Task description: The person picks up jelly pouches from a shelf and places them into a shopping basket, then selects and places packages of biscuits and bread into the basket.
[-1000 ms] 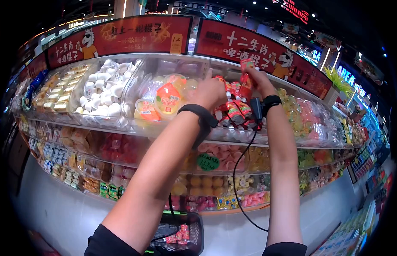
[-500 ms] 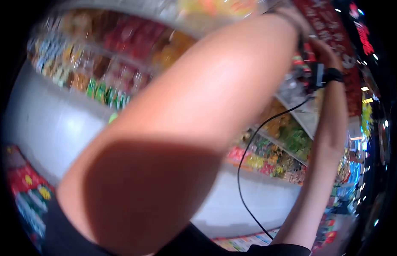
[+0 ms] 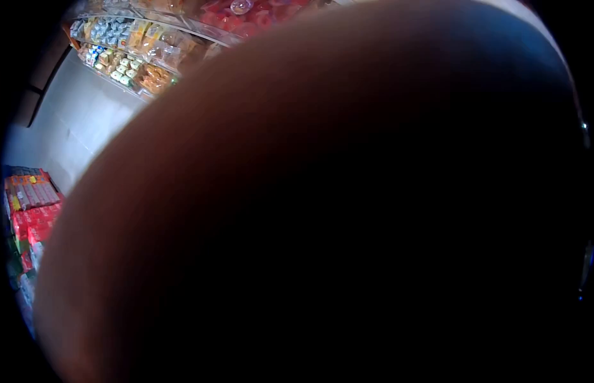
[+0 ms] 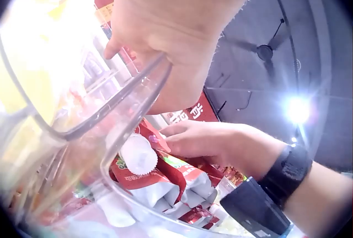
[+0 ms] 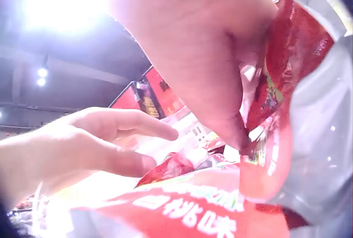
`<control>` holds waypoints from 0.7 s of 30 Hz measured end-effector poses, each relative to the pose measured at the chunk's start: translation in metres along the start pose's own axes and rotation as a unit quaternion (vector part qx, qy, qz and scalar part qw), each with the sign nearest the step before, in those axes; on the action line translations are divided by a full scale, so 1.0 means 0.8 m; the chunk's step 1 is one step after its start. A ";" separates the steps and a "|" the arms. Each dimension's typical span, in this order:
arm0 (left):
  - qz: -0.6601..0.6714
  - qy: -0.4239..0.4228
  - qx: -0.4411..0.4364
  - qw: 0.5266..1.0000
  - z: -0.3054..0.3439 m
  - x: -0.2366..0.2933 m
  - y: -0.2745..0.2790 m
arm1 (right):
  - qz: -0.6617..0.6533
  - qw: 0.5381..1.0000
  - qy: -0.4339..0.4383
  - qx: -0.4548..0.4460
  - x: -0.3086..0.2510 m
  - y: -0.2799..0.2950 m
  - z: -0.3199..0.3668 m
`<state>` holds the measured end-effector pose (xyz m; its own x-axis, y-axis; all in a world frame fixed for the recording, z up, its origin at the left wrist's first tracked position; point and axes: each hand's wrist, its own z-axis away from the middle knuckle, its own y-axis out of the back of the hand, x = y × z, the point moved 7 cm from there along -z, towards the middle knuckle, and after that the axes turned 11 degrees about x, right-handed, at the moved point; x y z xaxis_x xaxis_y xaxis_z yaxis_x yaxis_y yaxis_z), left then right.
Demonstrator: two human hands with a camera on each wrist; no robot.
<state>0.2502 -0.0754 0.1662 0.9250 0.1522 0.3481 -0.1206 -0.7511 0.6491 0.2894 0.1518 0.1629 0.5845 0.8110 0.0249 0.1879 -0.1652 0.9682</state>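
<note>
A forearm fills most of the head view, where neither hand shows. At the upper part of the left wrist view is my left hand (image 4: 165,33), above clear plastic dividers (image 4: 121,105). From the right side my right hand (image 4: 201,141) reaches red packets (image 4: 179,180) with a white cap (image 4: 138,154) among them. In the right wrist view, the right hand (image 5: 193,50) pinches a red-and-silver packet (image 5: 276,155) at its edge. Facing it, the left hand (image 5: 83,147) has thumb and finger extended and apart, beside a small red packet (image 5: 171,169).
Shelves of wrapped snacks (image 3: 166,51) run along the top left of the head view, above a pale base panel (image 3: 86,121). Red boxed goods (image 3: 38,217) stand at the far left. A ceiling fan (image 4: 265,52) hangs overhead in the left wrist view.
The head view has turned and tilted. The near forearm has come closer and now covers most of it, hiding both hands, the cable and the right forearm seen before.
</note>
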 end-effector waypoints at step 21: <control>0.102 0.130 0.096 0.982 0.035 -0.018 0.024 | -0.413 0.902 -0.050 -0.118 -0.037 0.032 0.095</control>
<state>0.2443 -0.1101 0.1551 0.7624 0.1266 0.6346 -0.2007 -0.8860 0.4179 0.3369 0.0808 0.1680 0.3927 0.5453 -0.7405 0.4259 0.6058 0.6720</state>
